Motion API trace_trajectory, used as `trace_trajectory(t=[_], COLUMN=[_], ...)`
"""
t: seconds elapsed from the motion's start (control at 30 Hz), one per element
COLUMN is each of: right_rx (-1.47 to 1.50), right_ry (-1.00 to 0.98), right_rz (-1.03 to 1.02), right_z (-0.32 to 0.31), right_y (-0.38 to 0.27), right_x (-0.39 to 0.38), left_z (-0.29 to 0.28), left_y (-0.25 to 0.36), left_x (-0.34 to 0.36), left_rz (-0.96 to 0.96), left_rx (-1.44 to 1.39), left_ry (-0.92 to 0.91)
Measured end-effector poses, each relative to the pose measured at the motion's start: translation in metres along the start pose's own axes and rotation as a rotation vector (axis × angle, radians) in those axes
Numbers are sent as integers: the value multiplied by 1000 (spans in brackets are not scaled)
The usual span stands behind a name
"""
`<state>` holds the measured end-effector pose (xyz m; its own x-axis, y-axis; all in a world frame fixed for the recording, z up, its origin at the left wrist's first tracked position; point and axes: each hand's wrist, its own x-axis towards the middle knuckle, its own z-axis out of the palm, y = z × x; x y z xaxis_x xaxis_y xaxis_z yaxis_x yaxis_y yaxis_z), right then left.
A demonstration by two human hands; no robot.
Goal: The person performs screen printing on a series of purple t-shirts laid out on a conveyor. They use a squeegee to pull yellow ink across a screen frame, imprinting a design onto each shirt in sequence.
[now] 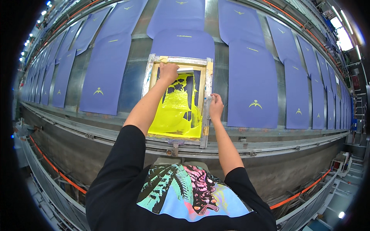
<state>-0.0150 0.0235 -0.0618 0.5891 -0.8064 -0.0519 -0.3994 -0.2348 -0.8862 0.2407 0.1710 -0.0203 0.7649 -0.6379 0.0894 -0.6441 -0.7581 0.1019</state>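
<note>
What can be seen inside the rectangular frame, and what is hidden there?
Inside the frame, yellow paste spreads unevenly, with dark patches showing through. The left hand holds a white-edged tool at the far end. Whatever lies beneath the paste is covered.

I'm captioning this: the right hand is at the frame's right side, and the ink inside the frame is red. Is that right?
The ink isn't red: the head view shows it yellow. The right hand is indeed at the right side of the frame.
</note>
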Motion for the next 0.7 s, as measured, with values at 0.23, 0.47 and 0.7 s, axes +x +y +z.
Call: trace_trajectory(t=[0.23,0.47,0.7], right_rx=[-60,-68,-53], right_ry=[16,-9,-21], right_rz=[-54,-67,-57], right_z=[-20,-66,-112], right_y=[13,23,66], right_x=[67,160,218], left_z=[22,3,-2], left_y=[51,131,175], left_x=[-27,-79,-121], left_rz=[79,163,237], left_rx=[-58,-197,-385], left_ry=[13,78,73])
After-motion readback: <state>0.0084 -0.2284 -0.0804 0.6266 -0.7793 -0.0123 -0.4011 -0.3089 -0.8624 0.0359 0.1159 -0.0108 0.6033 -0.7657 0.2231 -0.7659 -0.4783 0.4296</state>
